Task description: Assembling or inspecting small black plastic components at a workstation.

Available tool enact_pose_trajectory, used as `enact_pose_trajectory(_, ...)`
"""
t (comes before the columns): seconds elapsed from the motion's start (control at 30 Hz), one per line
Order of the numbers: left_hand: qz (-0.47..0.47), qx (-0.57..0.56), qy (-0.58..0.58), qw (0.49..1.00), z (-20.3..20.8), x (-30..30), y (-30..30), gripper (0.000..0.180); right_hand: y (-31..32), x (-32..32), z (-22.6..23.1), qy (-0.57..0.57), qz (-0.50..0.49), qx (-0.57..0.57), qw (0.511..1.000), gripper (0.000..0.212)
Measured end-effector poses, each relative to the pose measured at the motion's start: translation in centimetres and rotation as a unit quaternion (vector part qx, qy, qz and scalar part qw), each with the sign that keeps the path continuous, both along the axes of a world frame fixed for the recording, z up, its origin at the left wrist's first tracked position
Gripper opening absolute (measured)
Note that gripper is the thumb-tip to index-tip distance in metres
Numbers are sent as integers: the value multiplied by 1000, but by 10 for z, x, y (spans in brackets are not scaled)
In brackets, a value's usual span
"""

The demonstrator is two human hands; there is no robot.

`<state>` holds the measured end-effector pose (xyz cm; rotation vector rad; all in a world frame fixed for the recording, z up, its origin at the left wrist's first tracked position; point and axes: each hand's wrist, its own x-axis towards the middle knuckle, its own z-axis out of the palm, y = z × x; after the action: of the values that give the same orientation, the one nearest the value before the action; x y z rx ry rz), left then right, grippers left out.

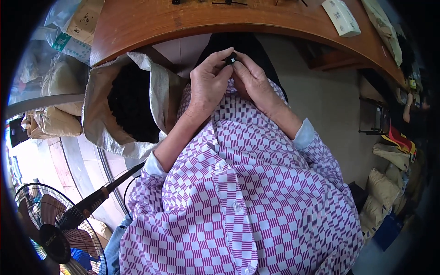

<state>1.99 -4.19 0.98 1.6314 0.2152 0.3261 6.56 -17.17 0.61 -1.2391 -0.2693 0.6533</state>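
The fingers of your left hand (208, 83) and right hand (253, 81) were drawn almost together, pinching 1 small black piece (232, 57) at their tips; both hands were equally near, its long axis indiscernible. To your left, 1 pale woven sack (159, 89) stood open, holding a black heap (130, 103).

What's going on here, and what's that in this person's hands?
A seated person in a purple-and-white checked shirt is holding a small black piece between the fingertips of the left hand and right hand, just off the near edge of a wooden table. It's too small and covered to say exactly what it is. An open woven sack with black contents stands to the person's left.
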Motion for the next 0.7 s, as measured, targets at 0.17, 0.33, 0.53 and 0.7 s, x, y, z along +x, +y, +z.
enact_pose_trajectory(0.17,1,-20,-2,1000,1,-4,0,34,-1,-2,9,-13,27,-29,999,33)
enact_pose_trajectory(0.33,21,116,-26,993,11,-4,-3,34,3,-3,14,-8,16,-24,1000,32)
enact_pose_trajectory(0.53,28,260,-55,964,8,2,0,33,6,3,15,77,2,-12,997,26)
enact_pose_trajectory(0.7,26,312,-64,948,0,0,8,31,10,1,22,159,17,-68,985,24)
